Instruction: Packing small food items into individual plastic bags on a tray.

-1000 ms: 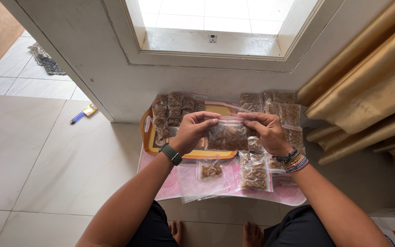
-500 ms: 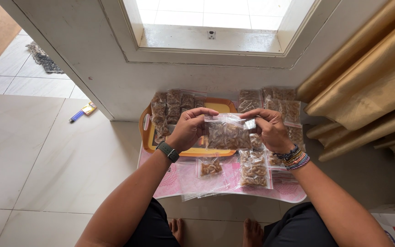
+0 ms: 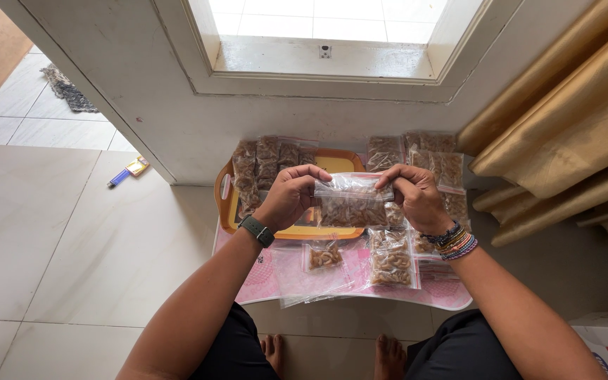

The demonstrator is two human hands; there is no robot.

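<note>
While hovering just above the orange tray (image 3: 228, 211), pinching clear snack bag (image 3: 352, 203) shut-fingered at both top corners, left hand (image 3: 291, 195) and right hand (image 3: 416, 197) equally near, long axis running hand to hand.

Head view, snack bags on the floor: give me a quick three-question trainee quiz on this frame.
1. True or false: both hands grip the same clear bag.
2. Which wrist wears the dark watch? A left, B right.
3. What lies under the orange tray and the loose bags?

Key: 1 true: left hand and right hand pinch its top edge from either end. 2 A; the right wrist has beaded bracelets. 3 A pink mat.
</note>
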